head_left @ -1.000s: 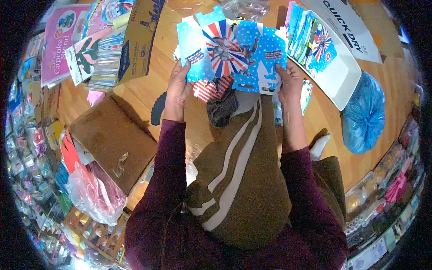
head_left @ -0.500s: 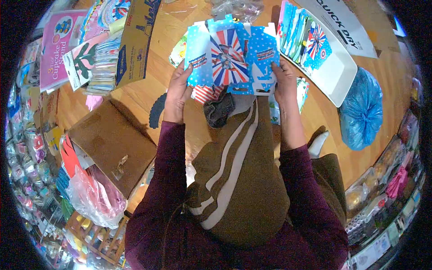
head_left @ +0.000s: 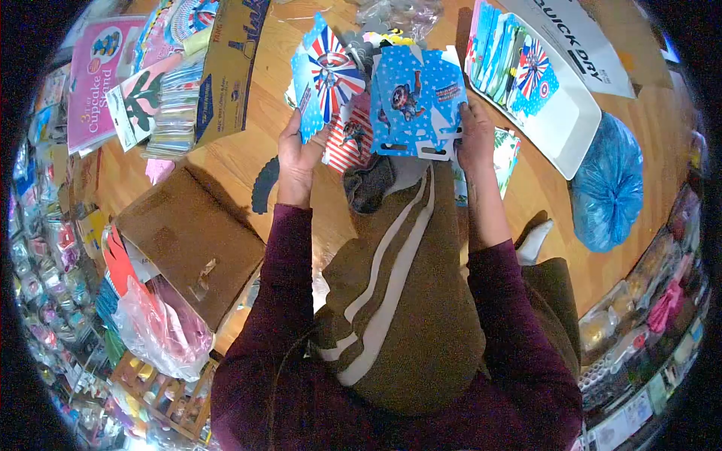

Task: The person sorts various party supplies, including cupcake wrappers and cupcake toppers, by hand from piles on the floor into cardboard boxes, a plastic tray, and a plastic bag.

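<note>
My left hand (head_left: 300,154) grips a folded card (head_left: 329,71) with red, white and blue rays, tilted at the left. In my right hand (head_left: 476,137) is a blue star-patterned sheet (head_left: 418,98) with a printed figure and slots along its lower edge. The two pieces are apart, with a gap between them. Below and between them a red-and-white striped piece (head_left: 349,139) shows in part. A green leaf-patterned card (head_left: 505,154) lies on the floor beyond my right wrist.
A white tray (head_left: 579,139) of blue packets stands at the upper right, near a tied blue bag (head_left: 608,180). At the left are a brown cardboard box (head_left: 192,240) and an open carton (head_left: 232,71) of packets. Clear plastic (head_left: 398,16) lies at the top.
The rayed card has moved left with my left hand and separated from the blue sheet, which stays in my right hand and now shows its printed figure.
</note>
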The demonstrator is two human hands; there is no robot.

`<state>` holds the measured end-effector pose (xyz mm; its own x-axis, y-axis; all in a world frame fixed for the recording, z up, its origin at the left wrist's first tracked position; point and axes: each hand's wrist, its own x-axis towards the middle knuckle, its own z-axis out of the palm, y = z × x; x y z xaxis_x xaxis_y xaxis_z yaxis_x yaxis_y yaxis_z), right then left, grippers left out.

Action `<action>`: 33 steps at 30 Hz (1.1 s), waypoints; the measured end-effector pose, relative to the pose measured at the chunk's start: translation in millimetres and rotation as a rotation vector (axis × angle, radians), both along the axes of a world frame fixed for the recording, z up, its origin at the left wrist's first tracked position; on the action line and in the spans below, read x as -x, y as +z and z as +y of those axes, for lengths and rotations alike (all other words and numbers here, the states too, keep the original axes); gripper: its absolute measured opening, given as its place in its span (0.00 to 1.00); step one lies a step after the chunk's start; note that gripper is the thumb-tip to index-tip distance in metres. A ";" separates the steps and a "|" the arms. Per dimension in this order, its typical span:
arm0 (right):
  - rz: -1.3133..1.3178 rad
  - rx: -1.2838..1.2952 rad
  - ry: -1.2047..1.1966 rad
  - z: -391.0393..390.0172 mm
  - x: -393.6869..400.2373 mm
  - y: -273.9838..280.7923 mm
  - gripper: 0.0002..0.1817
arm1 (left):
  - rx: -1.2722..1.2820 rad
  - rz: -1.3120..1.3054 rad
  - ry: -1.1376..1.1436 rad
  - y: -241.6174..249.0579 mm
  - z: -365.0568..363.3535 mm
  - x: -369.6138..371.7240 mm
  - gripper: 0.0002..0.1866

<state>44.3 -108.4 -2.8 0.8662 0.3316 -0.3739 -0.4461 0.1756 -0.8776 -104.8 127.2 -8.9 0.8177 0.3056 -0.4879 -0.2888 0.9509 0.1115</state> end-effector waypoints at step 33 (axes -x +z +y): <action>-0.294 0.376 0.143 7.3 5.0 -7.2 0.10 | -0.060 -0.258 -0.064 -3.7 -30.2 -17.1 0.18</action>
<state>39.3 -101.1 -10.0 0.9086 0.3438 -0.2370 -0.1667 -0.2217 -0.9608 -87.7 97.0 -12.6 0.9313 0.2710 -0.2433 -0.2543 0.9621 0.0982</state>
